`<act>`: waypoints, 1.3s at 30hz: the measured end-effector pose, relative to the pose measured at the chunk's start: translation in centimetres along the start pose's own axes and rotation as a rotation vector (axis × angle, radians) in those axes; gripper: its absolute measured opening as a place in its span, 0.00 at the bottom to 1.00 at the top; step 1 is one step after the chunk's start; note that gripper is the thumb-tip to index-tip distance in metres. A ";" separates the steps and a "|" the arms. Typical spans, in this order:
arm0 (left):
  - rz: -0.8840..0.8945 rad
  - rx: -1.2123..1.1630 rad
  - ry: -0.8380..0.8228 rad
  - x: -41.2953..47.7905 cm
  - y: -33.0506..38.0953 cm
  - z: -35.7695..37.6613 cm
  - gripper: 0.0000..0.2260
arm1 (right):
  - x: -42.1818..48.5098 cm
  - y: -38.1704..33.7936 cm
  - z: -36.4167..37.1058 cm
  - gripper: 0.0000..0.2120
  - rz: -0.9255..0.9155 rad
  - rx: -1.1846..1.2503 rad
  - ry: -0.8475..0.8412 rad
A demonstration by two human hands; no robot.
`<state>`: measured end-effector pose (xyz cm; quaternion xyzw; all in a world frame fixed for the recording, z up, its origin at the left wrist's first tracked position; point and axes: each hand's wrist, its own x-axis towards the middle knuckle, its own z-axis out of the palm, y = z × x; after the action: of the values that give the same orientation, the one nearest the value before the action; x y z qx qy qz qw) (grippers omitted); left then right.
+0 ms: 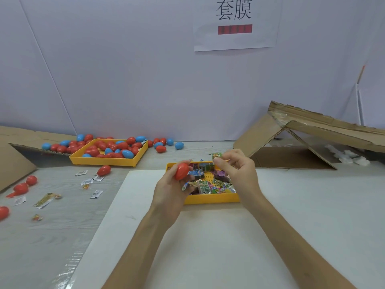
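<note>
My left hand (169, 191) grips a red plastic egg (181, 171) over the left end of a small yellow tray (210, 198). That tray holds several colourful wrapped packets (210, 187). My right hand (237, 171) pinches a small green packet (216, 157) between thumb and fingers, just above the tray's far edge. Both hands hover close together, the egg and the packet a short gap apart.
A larger yellow tray (108, 160) of red and blue eggs sits at the back left, with more eggs spilled around it. Loose eggs (103, 170) and small packets (96, 193) lie on the left. A torn cardboard box (295, 142) stands at the right. A white board (208, 236) covers the table.
</note>
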<state>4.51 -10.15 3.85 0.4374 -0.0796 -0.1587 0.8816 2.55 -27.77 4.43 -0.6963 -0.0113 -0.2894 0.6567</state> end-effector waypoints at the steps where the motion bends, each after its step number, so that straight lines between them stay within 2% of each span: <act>1: 0.003 -0.010 0.009 0.0 0.1 -0.2 0.11 | 0.1 -0.1 -0.3 0.09 -0.010 -0.010 0.002; 6: 0.008 -0.063 -0.038 -0.3 0.5 -0.8 0.17 | 0.2 -0.2 -0.7 0.10 -0.055 -0.037 -0.086; 8: 0.013 -0.097 -0.078 -0.4 0.6 -0.7 0.18 | 0.0 -0.3 -0.5 0.06 -0.007 -0.012 -0.111; 12: 0.039 -0.088 -0.085 -0.4 0.4 -0.6 0.22 | -0.2 -0.4 -0.3 0.05 0.055 0.008 -0.114; 16: 0.070 -0.034 -0.057 -0.4 0.3 -0.2 0.18 | -0.2 -0.5 -0.3 0.09 0.077 0.003 -0.131; 19: 0.084 -0.008 -0.052 -0.4 0.2 -0.1 0.18 | -0.4 -0.8 -0.1 0.02 0.085 0.057 -0.188; 20: 0.088 -0.005 -0.056 -0.4 0.2 -0.1 0.18 | -0.5 -0.9 0.0 0.05 0.076 0.071 -0.194; 22: 0.092 -0.002 -0.060 -0.5 0.2 0.0 0.18 | -0.4 -1.0 0.1 0.08 0.056 0.039 -0.179; 26: 0.093 0.042 -0.025 -0.4 0.2 -0.1 0.13 | -0.3 -0.9 0.0 0.03 -0.019 -0.067 -0.163; 30: 0.091 0.154 -0.005 -0.6 0.1 0.2 0.10 | -0.4 -1.2 -0.1 0.08 -0.092 -0.049 -0.159; 32: 0.111 0.199 0.011 -0.7 0.1 0.4 0.09 | -0.6 -1.2 0.1 0.07 -0.128 -0.060 -0.168; 39: 0.187 0.274 0.035 -0.8 0.2 0.4 0.09 | -0.7 -1.1 0.3 0.07 -0.132 -0.070 -0.138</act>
<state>3.65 -10.06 4.21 0.5469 -0.1257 -0.0560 0.8258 1.59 -27.08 5.14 -0.7349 -0.0923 -0.2838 0.6090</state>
